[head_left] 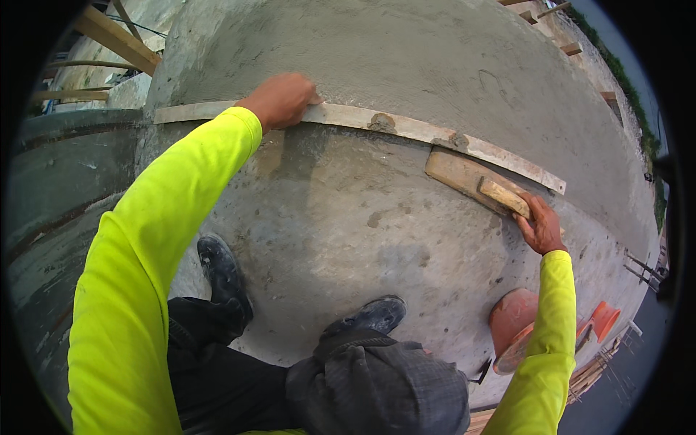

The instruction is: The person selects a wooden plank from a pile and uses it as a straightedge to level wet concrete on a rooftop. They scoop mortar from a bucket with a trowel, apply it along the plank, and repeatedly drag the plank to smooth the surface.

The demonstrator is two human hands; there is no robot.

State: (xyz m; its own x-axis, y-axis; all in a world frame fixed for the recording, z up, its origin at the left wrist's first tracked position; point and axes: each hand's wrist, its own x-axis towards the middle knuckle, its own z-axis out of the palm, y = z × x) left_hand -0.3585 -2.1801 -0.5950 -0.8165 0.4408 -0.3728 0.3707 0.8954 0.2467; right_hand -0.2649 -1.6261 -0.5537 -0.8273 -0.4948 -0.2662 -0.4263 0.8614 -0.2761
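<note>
Two bare hands, two dark boots (373,315), one long strip (344,116) and one wooden float (457,172) were seen from above, with one reddish bucket (512,312) placed near the right forearm. Two main lumps of grey mortar (382,122) were stuck to the strip.

The strip was pale, narrow and flat, bowed by the lens; whether it was wood or metal could not be told. It was laid along the lower edge of a smooth, damp-looking grey mortar surface (406,58). Rougher, speckled concrete (348,217) was stood upon. The float was made of a worn, oblong board with a blocky handle (505,196), and was set just below the strip's right half.

The left arm was stretched forward, and the strip was clamped in the curled fingers of the left hand (284,100). The right arm was reached out to the side, bent inward at the wrist; the float's handle was gripped at its near end by the right hand (544,226).
</note>
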